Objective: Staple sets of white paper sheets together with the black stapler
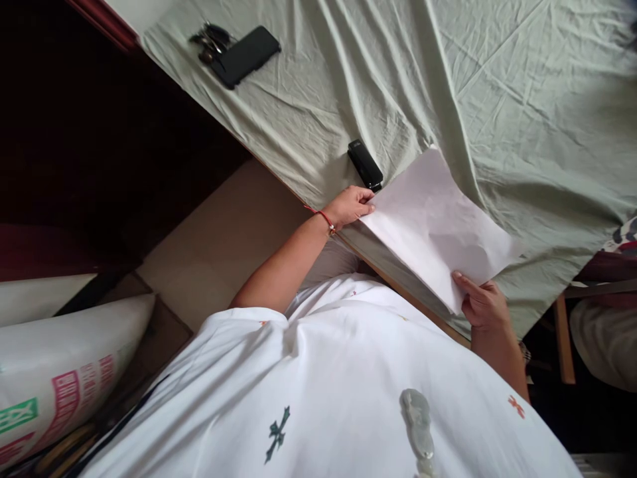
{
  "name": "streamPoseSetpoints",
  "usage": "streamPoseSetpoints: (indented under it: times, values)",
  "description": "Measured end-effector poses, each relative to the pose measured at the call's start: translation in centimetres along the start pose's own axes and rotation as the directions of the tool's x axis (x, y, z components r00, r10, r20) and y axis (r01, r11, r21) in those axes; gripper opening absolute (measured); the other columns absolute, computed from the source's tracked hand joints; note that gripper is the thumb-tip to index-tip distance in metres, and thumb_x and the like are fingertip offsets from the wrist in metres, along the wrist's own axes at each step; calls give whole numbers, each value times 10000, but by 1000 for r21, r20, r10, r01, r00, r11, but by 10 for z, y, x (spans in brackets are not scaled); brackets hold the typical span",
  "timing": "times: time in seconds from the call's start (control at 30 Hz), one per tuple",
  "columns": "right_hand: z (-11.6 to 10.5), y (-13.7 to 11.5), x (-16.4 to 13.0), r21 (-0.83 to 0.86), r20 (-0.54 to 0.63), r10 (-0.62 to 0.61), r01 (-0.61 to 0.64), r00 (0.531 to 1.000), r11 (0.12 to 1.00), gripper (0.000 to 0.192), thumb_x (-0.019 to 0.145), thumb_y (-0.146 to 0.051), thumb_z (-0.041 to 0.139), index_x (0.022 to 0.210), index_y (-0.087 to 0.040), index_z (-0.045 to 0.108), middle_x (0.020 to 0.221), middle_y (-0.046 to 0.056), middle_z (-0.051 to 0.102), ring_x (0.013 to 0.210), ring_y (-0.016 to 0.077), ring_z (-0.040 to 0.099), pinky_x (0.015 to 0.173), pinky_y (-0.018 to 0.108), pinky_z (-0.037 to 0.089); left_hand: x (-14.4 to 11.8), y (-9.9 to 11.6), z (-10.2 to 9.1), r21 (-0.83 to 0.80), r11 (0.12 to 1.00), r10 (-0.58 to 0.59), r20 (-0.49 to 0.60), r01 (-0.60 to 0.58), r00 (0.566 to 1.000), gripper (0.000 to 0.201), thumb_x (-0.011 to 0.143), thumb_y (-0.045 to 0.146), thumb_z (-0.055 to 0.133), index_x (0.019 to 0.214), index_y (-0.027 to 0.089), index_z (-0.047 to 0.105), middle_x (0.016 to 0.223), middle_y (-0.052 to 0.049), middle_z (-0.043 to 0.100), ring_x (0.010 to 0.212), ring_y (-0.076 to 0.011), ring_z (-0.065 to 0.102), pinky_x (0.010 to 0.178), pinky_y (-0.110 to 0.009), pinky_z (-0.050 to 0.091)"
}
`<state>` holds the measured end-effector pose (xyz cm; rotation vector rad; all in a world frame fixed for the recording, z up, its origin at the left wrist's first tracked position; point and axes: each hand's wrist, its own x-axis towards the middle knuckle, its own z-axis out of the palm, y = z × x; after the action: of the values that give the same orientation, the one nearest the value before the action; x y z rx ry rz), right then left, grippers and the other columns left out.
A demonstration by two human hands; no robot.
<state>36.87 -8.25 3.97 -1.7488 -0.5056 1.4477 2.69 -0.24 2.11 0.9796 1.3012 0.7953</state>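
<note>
A white sheet of paper (438,226) lies at the near edge of a bed covered with a pale green sheet (522,99). My left hand (351,206) pinches the paper's left corner, a red string around that wrist. My right hand (482,302) grips the paper's near right corner, thumb on top. The paper is slightly lifted and creased between both hands. A small black device (365,164) lies on the sheet just beyond my left hand.
A black phone (246,56) and a bunch of keys (209,41) lie at the bed's far left corner. A printed white sack (54,378) sits on the floor at left. A wooden chair leg (565,338) stands at right.
</note>
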Motion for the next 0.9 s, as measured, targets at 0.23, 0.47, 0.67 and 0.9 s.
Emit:
streamPoseSetpoints:
  times: [0.23,0.47,0.67,0.9]
  values:
    - [-2,-4,-5,62,-1,-22,22,1000,998,472,355,-235,1018,744,-160,762,776,39,783,743,155,719,728,226,629,-1,5,-4,-107,991,-97,-150,81,984,132,794,20,695,850,133,658,667,37,604,544,-66,532,504,-175,438]
    - [1,-8,0,97,-91,-73,82,993,992,466,333,-200,1008,723,-141,759,739,40,769,714,156,710,698,232,633,-6,3,-1,-82,997,-19,-260,-3,965,103,875,78,649,846,156,589,677,20,654,463,-53,561,453,-181,387]
    - [11,-9,2,103,-40,-88,91,995,991,466,357,-204,1011,750,-148,768,782,49,782,736,163,712,691,249,632,-2,-12,-7,178,971,228,-458,-162,859,91,928,155,568,919,189,652,776,-1,724,574,-87,617,582,-219,481]
    - [22,-12,6,104,-1,-113,113,994,988,467,372,-217,1014,756,-131,762,784,63,781,770,155,710,749,235,621,2,-17,-20,478,842,501,-524,-250,689,229,1009,286,516,1131,207,694,1139,-85,781,1119,-212,706,1037,-341,542]
